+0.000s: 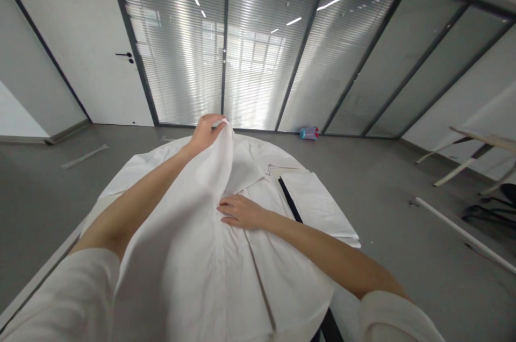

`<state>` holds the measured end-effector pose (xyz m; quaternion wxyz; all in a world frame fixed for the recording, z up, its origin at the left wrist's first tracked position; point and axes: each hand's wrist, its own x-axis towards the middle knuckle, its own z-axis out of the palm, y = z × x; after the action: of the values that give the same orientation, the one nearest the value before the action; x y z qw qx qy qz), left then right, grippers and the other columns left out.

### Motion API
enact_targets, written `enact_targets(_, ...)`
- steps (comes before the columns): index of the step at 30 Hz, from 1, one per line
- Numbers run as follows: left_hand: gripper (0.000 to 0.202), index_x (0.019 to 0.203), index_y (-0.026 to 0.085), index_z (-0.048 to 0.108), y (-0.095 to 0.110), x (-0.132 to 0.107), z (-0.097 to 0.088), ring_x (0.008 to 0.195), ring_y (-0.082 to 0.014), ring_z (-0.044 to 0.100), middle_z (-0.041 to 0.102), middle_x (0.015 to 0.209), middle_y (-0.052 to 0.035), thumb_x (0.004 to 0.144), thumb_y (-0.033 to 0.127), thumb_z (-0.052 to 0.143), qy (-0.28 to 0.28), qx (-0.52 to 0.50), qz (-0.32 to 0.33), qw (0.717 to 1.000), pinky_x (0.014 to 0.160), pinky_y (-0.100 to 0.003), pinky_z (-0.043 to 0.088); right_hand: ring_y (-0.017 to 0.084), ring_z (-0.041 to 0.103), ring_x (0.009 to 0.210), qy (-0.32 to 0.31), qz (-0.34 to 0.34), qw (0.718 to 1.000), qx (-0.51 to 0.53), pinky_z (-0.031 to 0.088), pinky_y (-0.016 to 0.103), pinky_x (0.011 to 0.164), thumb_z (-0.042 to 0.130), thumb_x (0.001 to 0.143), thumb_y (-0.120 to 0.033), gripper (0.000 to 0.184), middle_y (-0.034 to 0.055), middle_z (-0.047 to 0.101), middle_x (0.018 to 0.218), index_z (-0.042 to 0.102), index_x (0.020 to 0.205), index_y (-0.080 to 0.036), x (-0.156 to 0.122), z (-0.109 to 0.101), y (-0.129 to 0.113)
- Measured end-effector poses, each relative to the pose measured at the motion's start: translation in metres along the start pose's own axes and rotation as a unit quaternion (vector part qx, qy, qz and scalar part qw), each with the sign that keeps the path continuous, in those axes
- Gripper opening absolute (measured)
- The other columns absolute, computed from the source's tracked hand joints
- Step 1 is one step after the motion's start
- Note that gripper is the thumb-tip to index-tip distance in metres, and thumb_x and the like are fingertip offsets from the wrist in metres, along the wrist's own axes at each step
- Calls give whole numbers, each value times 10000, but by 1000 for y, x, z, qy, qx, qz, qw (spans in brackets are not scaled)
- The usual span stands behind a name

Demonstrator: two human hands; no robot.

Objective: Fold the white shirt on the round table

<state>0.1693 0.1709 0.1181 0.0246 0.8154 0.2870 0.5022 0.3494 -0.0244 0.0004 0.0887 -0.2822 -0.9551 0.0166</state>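
A long white garment [181, 240], coat-like with a front edge strip running down its middle, lies spread over a table. My left hand [208, 131] pinches the far end of its left front panel and holds it up, so the panel stands raised in a tall fold. My right hand [241, 212] rests on the cloth just right of that fold, fingers stretched left and slightly apart, touching the edge strip. Beneath the raised part, the inner cloth and a seam show. Beside my right forearm lies a folded white cloth [318, 202] next to a black strip [289, 199].
A blue and red patterned bin-like object [309, 133] lies by the glass partition [258, 51]. To the right are a wooden-topped table [484, 139], a black chair base [489, 213] and a white pole [463, 234] on the floor. A white door [100, 51] stands at back left.
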Motion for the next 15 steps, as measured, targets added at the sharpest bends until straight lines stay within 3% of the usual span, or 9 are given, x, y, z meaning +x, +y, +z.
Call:
enact_targets(5, 269, 977, 148, 613, 11, 11, -76, 920, -140, 626, 661, 928, -26, 1009, 400, 526, 247, 15, -18, 969, 888, -295, 485, 215, 477, 1357, 10, -32, 999, 41, 389, 390, 1123, 458, 1031, -431, 468, 164, 537, 1450, 574, 1373, -135, 6, 12, -1)
enact_targets(7, 339, 957, 115, 585, 8, 21, -110, 828, -114, 596, 617, 881, -22, 1009, 444, 526, 310, 28, -10, 950, 820, -279, 490, 223, 432, 1402, 18, -17, 999, 48, 373, 401, 1145, 458, 1028, -442, 498, 172, 477, 1503, 549, 1407, -131, 16, 17, 6)
enact_targets(11, 455, 889, 124, 541, -3, 33, -162, 734, -95, 553, 510, 780, 15, 949, 574, 574, 336, 56, -10, 940, 776, -277, 495, 222, 356, 1457, 20, 87, 995, 52, 306, 399, 1194, 449, 1034, -406, 481, 171, 438, 1531, 557, 1403, -117, 41, 22, 44)
enact_targets(15, 487, 862, 165, 556, -2, 4, -186, 729, -111, 569, 536, 755, 14, 883, 648, 613, 325, 52, -7, 944, 807, -318, 529, 207, 337, 1467, 20, 286, 956, 67, 256, 388, 1212, 382, 1054, -359, 466, 125, 432, 1545, 504, 1453, -150, 51, 9, 98)
